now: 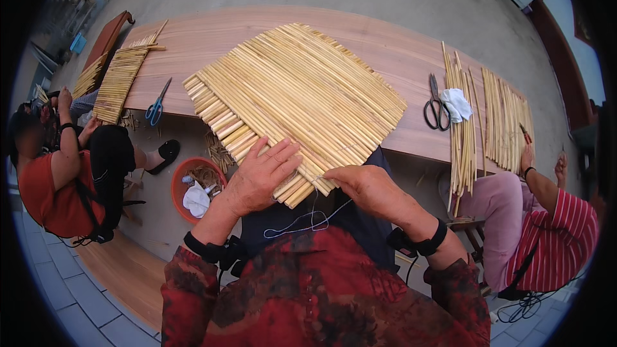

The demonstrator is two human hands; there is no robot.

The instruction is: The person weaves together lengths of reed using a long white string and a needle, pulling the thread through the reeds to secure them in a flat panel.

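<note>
A mat of pale yellow reed stalks point(302, 90), bound side by side, lies tilted on the long wooden table point(398, 51), its near corner hanging over the edge toward me. My left hand point(260, 177) rests flat on the mat's near edge, fingers spread over the stalk ends. My right hand point(366, 186) pinches the mat's near corner, fingers closed at the last stalks. A thin blue thread point(302, 222) hangs from that corner down over my dark apron.
Black scissors point(436, 106) and a white cloth point(457, 104) lie right of the mat, beside loose stalk bundles point(488, 119). Blue scissors point(155, 108) and another mat point(119, 80) lie left. An orange basin point(196, 189) sits on the floor. Two seated people flank me.
</note>
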